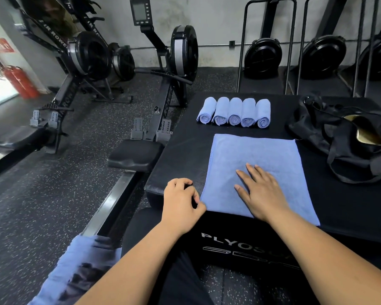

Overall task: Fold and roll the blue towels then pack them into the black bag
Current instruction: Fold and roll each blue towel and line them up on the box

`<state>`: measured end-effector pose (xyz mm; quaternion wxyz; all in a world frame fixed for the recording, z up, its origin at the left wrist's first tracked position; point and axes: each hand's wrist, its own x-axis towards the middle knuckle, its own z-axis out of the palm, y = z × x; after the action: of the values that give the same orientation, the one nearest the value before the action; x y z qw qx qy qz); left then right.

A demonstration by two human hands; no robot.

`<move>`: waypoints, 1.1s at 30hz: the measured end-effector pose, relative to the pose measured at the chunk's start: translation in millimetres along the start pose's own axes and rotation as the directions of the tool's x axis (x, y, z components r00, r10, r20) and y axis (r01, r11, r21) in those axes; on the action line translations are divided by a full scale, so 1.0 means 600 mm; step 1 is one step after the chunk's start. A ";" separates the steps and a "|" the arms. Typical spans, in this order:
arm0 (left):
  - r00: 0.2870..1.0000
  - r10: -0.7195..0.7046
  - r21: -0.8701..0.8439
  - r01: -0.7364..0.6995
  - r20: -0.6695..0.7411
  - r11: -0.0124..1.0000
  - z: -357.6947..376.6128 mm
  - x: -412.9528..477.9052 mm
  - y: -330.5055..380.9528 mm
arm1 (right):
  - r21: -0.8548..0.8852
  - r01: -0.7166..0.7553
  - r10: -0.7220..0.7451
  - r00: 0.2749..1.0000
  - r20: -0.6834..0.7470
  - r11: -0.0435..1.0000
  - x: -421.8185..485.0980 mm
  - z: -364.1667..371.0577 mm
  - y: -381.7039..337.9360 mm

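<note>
One flat blue towel (262, 153): left grip (182, 201) pinches its near corner, right grip (262, 194) lies spread on it.

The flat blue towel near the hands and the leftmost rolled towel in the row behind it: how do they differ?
The flat towel lies spread out; the leftmost rolled towel is wound into a cylinder. The right hand rests on the flat towel; no hand touches the leftmost rolled towel. Both are blue and lie on the black box.
</note>
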<state>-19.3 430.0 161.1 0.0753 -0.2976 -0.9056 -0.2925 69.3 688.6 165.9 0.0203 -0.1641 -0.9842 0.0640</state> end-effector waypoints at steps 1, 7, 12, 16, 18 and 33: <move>0.999 0.032 0.013 -0.032 -0.010 0.999 -0.001 0.001 0.002 | -0.003 -0.003 0.003 1.000 0.003 1.000 0.000 -0.001 -0.003; 0.873 0.464 0.048 -0.475 0.146 0.879 0.005 0.029 0.035 | -0.025 0.006 -0.006 1.000 -0.008 1.000 -0.007 -0.010 -0.016; 0.762 0.430 0.242 -0.589 0.485 0.771 0.046 0.041 0.044 | 0.025 0.065 -0.066 0.997 0.037 0.998 -0.043 -0.003 0.004; 0.768 0.447 0.322 -0.613 0.459 0.722 0.049 0.034 0.020 | -0.009 0.065 -0.065 0.997 0.032 0.998 -0.084 -0.010 0.055; 0.783 0.453 0.322 -0.599 0.426 0.733 0.054 0.029 0.011 | -0.035 0.066 -0.065 0.997 0.037 0.997 -0.104 -0.016 0.082; 0.849 0.459 0.197 -0.513 0.262 0.835 0.029 0.006 -0.001 | -0.165 0.061 -0.083 0.988 -0.130 0.984 -0.206 -0.001 0.185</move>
<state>-22.0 441.6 147.8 0.0925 -0.5346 -0.8328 -0.1102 221.8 752.5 149.5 0.0764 -0.1333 -0.9877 -0.0275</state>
